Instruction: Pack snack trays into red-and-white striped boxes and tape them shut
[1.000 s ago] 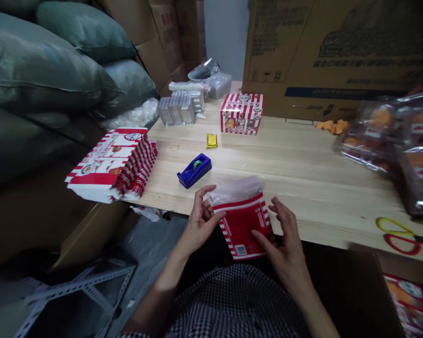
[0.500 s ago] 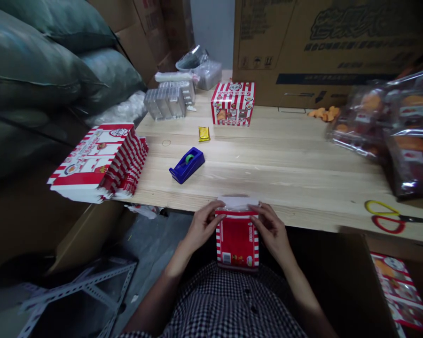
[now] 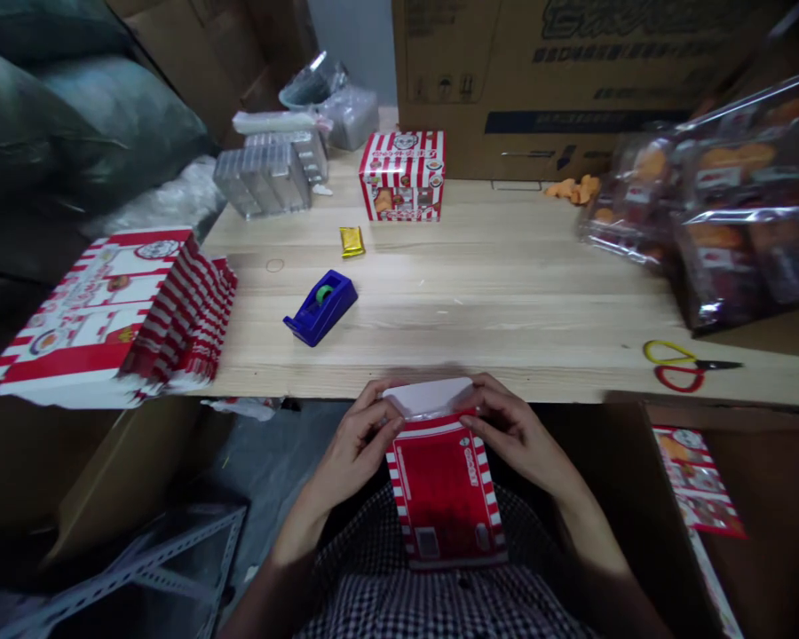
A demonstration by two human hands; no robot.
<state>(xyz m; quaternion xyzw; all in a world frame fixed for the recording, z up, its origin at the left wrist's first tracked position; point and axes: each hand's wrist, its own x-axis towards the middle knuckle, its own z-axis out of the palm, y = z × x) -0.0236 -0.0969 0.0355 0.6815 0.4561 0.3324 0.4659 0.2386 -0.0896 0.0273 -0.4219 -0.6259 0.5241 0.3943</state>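
Observation:
A red and white striped box (image 3: 443, 488) is held in front of my body, just below the table's front edge. Its white end flap (image 3: 430, 396) stands raised at the far end, beyond the red panel. My left hand (image 3: 359, 435) grips the left corner of that end, thumb on the near side. At the right corner my right hand (image 3: 510, 426) pinches the box in the same way. What lies inside the box is hidden. Nearest on the table is a blue tape dispenser (image 3: 323, 309) with a green roll.
Flat striped cartons (image 3: 99, 311) are stacked at the left edge. A made-up striped box (image 3: 403, 177) and a yellow packet (image 3: 352, 241) stand farther back. Scissors (image 3: 683, 365) and clear packs (image 3: 725, 195) lie right. An open cardboard box (image 3: 772, 461) is below the edge.
The view has shifted, so the table's things sit farther left. The box is nearer and tilted, and its white flap shows larger. Both hands keep their grip at its corners.

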